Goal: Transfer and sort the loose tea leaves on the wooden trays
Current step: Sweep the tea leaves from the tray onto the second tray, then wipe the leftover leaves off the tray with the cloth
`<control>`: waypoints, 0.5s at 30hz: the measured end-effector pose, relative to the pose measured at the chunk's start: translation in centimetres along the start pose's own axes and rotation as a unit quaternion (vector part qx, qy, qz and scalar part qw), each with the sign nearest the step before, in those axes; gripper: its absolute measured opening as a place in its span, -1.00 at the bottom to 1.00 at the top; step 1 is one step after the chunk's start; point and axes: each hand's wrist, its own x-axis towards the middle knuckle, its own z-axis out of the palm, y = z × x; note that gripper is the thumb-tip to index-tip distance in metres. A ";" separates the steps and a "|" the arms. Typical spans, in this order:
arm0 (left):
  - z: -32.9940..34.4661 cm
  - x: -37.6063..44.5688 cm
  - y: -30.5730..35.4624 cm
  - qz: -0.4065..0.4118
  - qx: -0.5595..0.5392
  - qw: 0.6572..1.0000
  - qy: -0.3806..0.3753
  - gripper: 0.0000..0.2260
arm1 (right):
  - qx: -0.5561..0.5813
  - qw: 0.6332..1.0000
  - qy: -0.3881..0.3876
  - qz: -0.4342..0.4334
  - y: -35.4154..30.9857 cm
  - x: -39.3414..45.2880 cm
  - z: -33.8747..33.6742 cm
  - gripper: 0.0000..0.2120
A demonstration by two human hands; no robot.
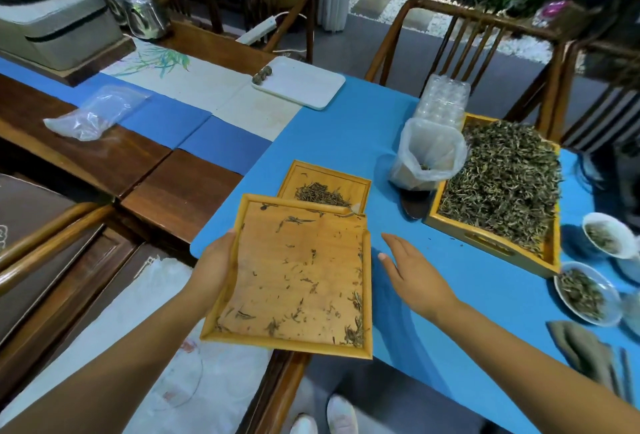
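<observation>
Tea leaves point(294, 281), a sparse scatter, lie on the wooden tray point(367, 295) that the left hand point(213, 269) holds by its left edge; its fingers curl beneath, out of sight. The right hand point(410, 269) hovers beside the tray's right edge, fingers straight and together, touching nothing. That tray's far corner hides part of a smaller tray point(294, 175) with a leaf pile. A large heaped tray point(446, 222) sits toward the blue mat's point(346, 128) right edge.
</observation>
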 end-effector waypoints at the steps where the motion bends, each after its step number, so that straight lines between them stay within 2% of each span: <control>1: 0.8 0.0 0.3 0.005 0.005 1.000 -0.004 -0.66 | 0.002 1.000 0.008 0.008 0.5 -0.4 -0.3 -0.50; 8: 6.4 -0.4 1.6 0.033 0.087 0.994 -0.059 -0.57 | 0.009 0.996 0.053 0.069 4.7 -3.9 -2.4 -0.51; 12: 10.2 -0.7 1.9 0.068 0.094 0.991 -0.072 -0.71 | 0.022 0.991 0.072 0.109 7.7 -6.1 -3.4 -0.51; 15: 13.1 -1.1 2.1 0.073 0.119 0.984 -0.108 -0.63 | 0.025 0.986 0.082 0.143 10.1 -7.9 -4.0 -0.51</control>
